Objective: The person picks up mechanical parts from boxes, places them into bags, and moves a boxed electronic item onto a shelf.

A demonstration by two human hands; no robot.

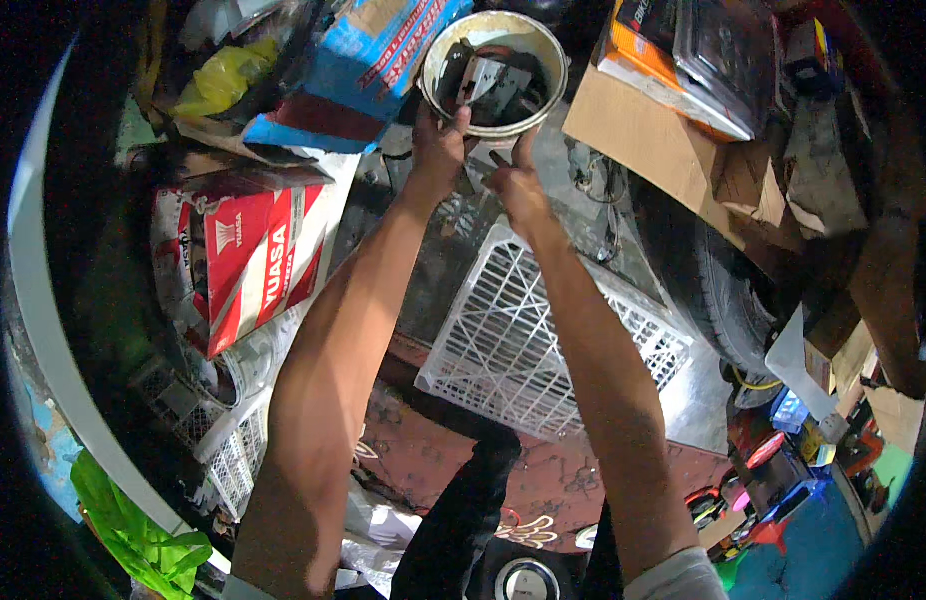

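A round, off-white bucket [496,131] with a stained inside is at the top centre, at the far reach of my arms. Dark parts and a grey, boxy piece [488,80] lie in it; I cannot make out their kind. My left hand [440,152] is closed on the bucket's near left side, its thumb up at the rim. At the near right side my right hand [518,190] holds the bucket, with one finger raised against its wall and the others bent below. Under my right forearm lies a white plastic crate [493,330] with a lattice face.
A red and white carton [253,250] stands at left, a blue carton [333,85] beyond it. Right of the bucket are a brown cardboard box [643,140] and a black tyre [723,290]. Assorted small goods [783,450] crowd the lower right. Green leaves [133,530] show lower left.
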